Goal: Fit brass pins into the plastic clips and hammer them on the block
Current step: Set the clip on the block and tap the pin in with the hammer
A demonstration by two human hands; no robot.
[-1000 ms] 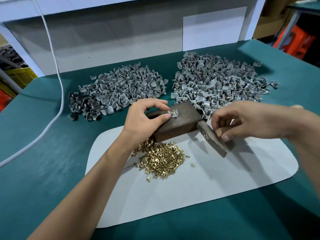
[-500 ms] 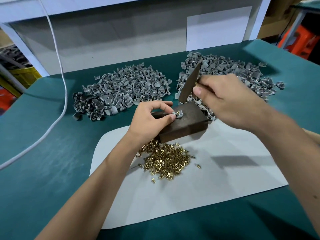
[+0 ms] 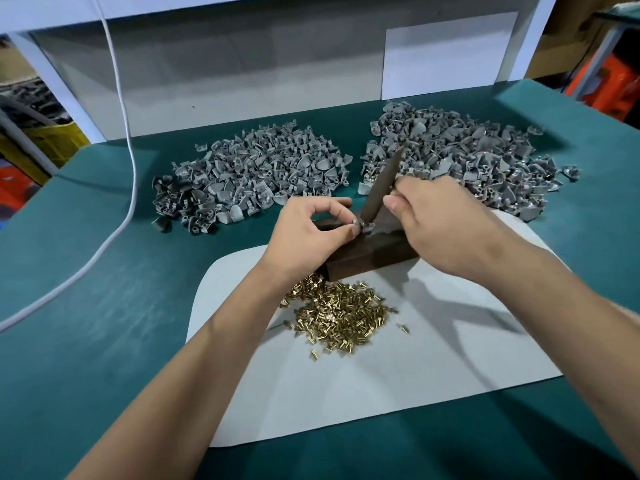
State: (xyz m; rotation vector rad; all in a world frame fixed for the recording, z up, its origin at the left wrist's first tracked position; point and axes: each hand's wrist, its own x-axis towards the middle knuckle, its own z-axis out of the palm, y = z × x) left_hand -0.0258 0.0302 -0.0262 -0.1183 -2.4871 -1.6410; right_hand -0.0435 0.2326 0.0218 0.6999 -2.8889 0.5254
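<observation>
A dark wooden block (image 3: 367, 256) lies on a white sheet (image 3: 398, 375). My left hand (image 3: 308, 233) pinches a small grey plastic clip (image 3: 360, 226) with a brass pin in it on top of the block. My right hand (image 3: 446, 223) grips a hammer with a dark metal head (image 3: 382, 187); the head's lower end touches the clip, its upper end points up and away. Its handle is hidden in my fist. A heap of loose brass pins (image 3: 337, 311) lies on the sheet just in front of the block.
Two big heaps of grey clips lie behind the block, one at the left (image 3: 249, 174) and one at the right (image 3: 460, 161). A white cable (image 3: 114, 188) runs across the green table (image 3: 86, 341) at the left. A grey wall panel closes the back.
My right hand picked the hammer up off the sheet, raised it, and has now brought its head down onto the clip. My left hand kept holding the clip on the block.
</observation>
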